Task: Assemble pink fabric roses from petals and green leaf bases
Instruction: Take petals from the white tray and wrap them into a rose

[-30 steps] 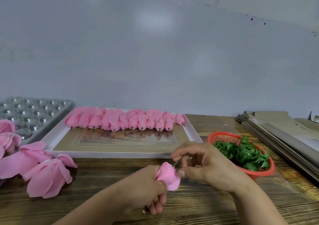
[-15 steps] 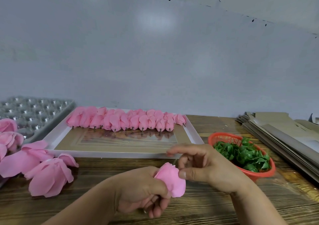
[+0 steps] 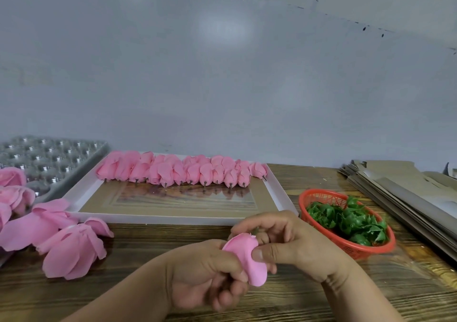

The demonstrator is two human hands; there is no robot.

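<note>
Table (image 3: 296, 302): wooden boards with bare room in front of the hands and to their right – the freest stretch for working.
Tray (image 3: 279, 193): white-rimmed, flat, just behind the hands; its raised near edge could catch a knuckle on any reach forward.
Cardboard stack (image 3: 405, 198): lies at the far right, its edge running close by the basket.
Finished roses (image 3: 178, 172): one row along the tray's far side, stems toward the person; the near half of the tray looks open for more.
Loose petal heads (image 3: 71, 250): a soft heap at the left, well apart from the hands.
Basket (image 3: 319, 195): red mesh, just right of the hands, holding green leaf bases (image 3: 351, 220) (light and springy by the look of them).
Left hand (image 3: 205, 274): fingers curled round the lower part of the rose.
Right hand (image 3: 291, 242): thumb and fingers pinch the rose's upper end, where a bit of green shows.
Rose in hand (image 3: 247, 257): held above the table between both hands – I'd judge it very light, soft and easily creased, so best held at the bunched base, not by the petal edges.
</note>
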